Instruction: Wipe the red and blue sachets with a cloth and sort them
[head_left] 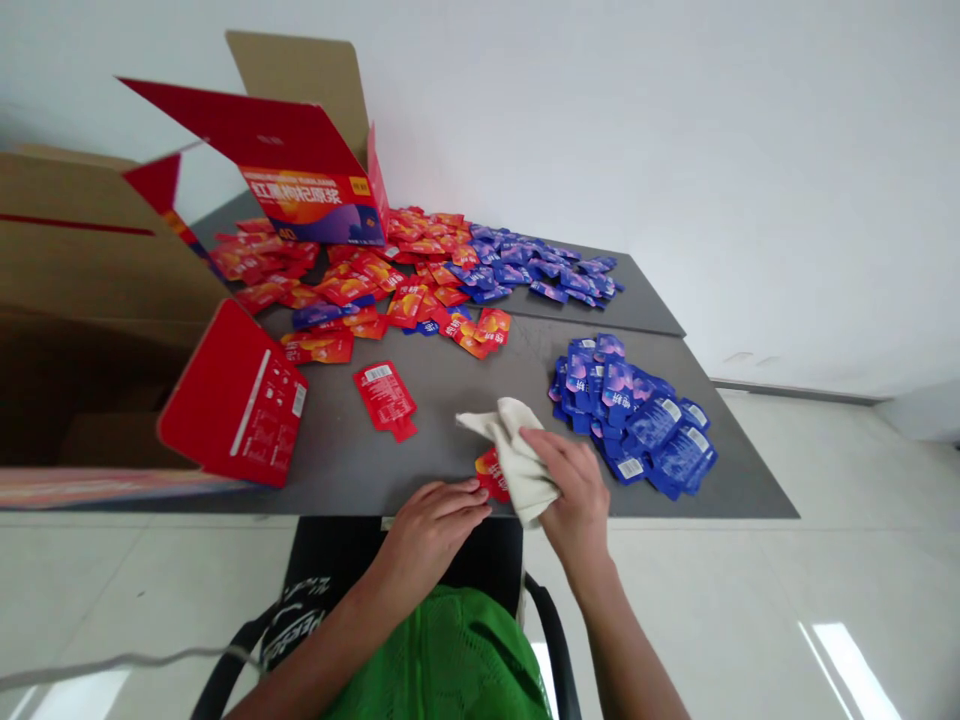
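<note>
Head view: the right hand (pixel 574 490) holds a white cloth (pixel 519 465) over 1 small red packet (pixel 490 476) on the grey table (pixel 450 390).

The right hand has its fingers bunched and pinches the cloth; the packet shows partly, at the left side of the cloth. The left hand (pixel 435 530) is also left of the cloth, flat, its fingers straight and laid together, with the tips at the packet's edge; if they press it, I cannot tell. Farther left of the cloth lies 1 loose red packet (pixel 385 398), its barcode up. Right of the cloth is a blue pile (pixel 637 410) of packets. Beyond the cloth lie a blue heap (pixel 525 260) and, more to the left, a red heap (pixel 352 280) with a red box (pixel 322 205).
</note>
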